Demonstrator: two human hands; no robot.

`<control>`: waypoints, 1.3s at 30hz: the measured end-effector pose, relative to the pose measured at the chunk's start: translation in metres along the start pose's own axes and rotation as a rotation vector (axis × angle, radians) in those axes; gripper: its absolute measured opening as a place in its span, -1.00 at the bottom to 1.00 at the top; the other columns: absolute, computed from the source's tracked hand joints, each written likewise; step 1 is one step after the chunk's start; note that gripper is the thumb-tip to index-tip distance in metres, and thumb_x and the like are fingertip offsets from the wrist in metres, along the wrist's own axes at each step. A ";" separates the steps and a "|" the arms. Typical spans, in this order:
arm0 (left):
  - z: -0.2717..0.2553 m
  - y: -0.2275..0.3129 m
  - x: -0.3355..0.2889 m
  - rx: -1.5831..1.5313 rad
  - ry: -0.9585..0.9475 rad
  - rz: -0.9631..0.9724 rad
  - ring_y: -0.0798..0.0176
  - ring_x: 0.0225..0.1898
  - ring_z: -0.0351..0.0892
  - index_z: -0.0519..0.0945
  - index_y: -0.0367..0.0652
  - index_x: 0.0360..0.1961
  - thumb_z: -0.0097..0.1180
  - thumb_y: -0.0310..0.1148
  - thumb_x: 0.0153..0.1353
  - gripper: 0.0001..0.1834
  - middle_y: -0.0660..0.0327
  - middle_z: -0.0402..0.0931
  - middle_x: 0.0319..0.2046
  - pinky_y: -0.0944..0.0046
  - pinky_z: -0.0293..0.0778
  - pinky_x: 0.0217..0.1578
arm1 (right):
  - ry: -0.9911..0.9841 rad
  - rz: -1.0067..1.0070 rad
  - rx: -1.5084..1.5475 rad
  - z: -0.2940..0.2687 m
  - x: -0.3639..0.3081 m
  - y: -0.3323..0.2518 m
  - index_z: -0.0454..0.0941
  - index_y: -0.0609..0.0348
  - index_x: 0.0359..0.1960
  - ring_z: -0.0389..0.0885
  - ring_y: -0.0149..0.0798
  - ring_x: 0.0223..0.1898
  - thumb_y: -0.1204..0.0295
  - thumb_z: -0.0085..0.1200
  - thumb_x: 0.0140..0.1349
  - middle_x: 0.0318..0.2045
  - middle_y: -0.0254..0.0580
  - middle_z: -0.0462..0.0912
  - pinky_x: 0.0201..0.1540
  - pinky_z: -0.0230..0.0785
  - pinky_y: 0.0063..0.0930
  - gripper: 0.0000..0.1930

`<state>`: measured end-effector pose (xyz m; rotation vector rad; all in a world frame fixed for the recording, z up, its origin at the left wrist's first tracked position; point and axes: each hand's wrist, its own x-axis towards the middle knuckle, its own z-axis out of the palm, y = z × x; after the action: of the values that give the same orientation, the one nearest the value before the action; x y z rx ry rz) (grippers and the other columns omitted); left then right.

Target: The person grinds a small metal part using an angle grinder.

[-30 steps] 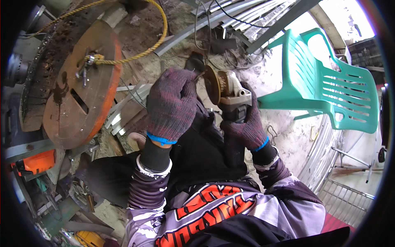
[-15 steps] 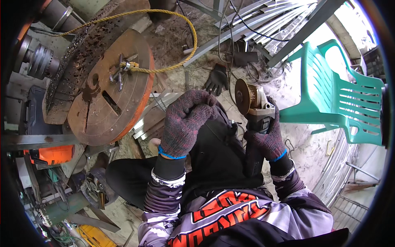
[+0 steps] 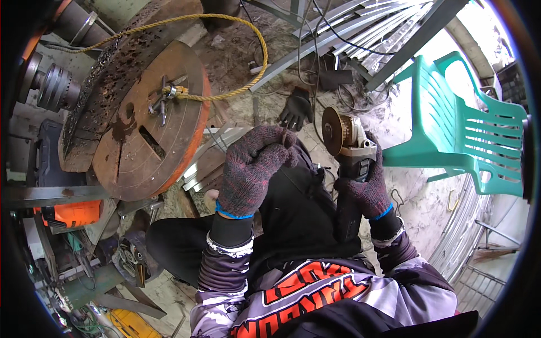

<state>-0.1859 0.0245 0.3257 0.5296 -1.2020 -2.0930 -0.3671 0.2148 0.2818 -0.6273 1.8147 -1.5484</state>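
Observation:
My right hand (image 3: 365,188), in a dark knitted glove with a blue cuff, is wrapped round the body of an angle grinder (image 3: 352,163). The grinder points away from me, its round brown disc (image 3: 333,132) facing left. Whether the disc turns I cannot tell. Left of it, my left hand (image 3: 251,166), gloved the same way, pinches a small thin brownish piece (image 3: 284,138) between thumb and fingers. The piece is apart from the disc; the glove hides most of it. Beyond both hands a black work glove (image 3: 297,109) lies on the floor.
On the left stands a large round rusty metal plate (image 3: 169,129) with a yellow rope (image 3: 265,50) fixed at its middle. A green plastic chair (image 3: 439,124) is close on the right. Metal strips (image 3: 383,28) and cables lie at the back; an orange case (image 3: 72,213) sits lower left.
The small piece in my left hand is turned a little and shows more plainly. My right hand and the grinder stay nearly where they were.

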 end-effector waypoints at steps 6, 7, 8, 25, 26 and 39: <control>-0.001 -0.001 -0.001 0.015 -0.016 0.011 0.17 -0.20 0.71 0.67 -0.34 0.00 0.24 -0.61 0.34 -0.77 0.15 0.70 -0.16 0.16 0.65 -0.04 | 0.000 0.034 0.009 -0.002 -0.001 0.001 0.10 0.06 0.55 0.50 -0.14 0.25 0.56 0.42 -0.17 0.25 -0.05 0.49 0.33 0.39 -0.21 0.13; -0.001 -0.001 -0.001 0.014 -0.016 0.010 0.17 -0.20 0.71 0.67 -0.34 0.00 0.24 -0.61 0.34 -0.77 0.15 0.70 -0.16 0.16 0.65 -0.04 | 0.004 0.036 -0.009 -0.002 -0.001 0.000 0.10 0.06 0.55 0.50 -0.14 0.26 0.55 0.42 -0.17 0.25 -0.06 0.49 0.35 0.38 -0.21 0.13; -0.001 0.000 -0.001 0.051 -0.015 0.012 0.18 -0.20 0.71 0.67 -0.33 0.00 0.25 -0.60 0.33 -0.77 0.15 0.70 -0.17 0.17 0.65 -0.04 | 0.005 0.037 -0.010 -0.002 -0.001 0.001 0.10 0.06 0.55 0.50 -0.14 0.26 0.55 0.42 -0.17 0.25 -0.06 0.49 0.35 0.38 -0.21 0.13; 0.010 -0.001 0.008 0.748 0.081 0.228 0.40 -0.24 0.66 0.70 -0.28 -0.09 0.30 -0.56 0.30 -0.84 0.26 0.71 -0.27 0.34 0.58 -0.14 | -0.036 -0.024 -0.010 0.002 -0.004 -0.006 -0.02 -0.02 0.60 0.60 -0.20 0.13 0.57 0.40 -0.08 0.17 -0.05 0.55 0.20 0.50 -0.27 0.15; 0.011 -0.003 0.010 0.842 0.075 0.311 0.36 -0.24 0.67 0.70 -0.26 -0.10 0.30 -0.57 0.29 -0.83 0.23 0.70 -0.27 0.31 0.59 -0.16 | -0.052 -0.031 -0.003 0.002 -0.005 -0.008 -0.04 -0.02 0.60 0.59 -0.19 0.13 0.56 0.41 -0.07 0.18 -0.04 0.55 0.20 0.50 -0.26 0.16; 0.018 -0.029 0.027 1.209 0.052 0.651 -0.12 -0.24 0.71 0.66 -0.24 -0.19 0.27 -0.60 0.18 -0.84 -0.01 0.66 -0.29 0.05 0.61 -0.20 | -0.108 -0.040 -0.027 0.003 -0.002 -0.007 -0.13 -0.03 0.62 0.58 -0.11 0.20 0.53 0.43 -0.06 0.22 0.05 0.53 0.26 0.48 -0.19 0.21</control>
<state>-0.2261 0.0269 0.3091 0.5614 -2.1684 -0.6552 -0.3639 0.2129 0.2890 -0.7493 1.7543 -1.4886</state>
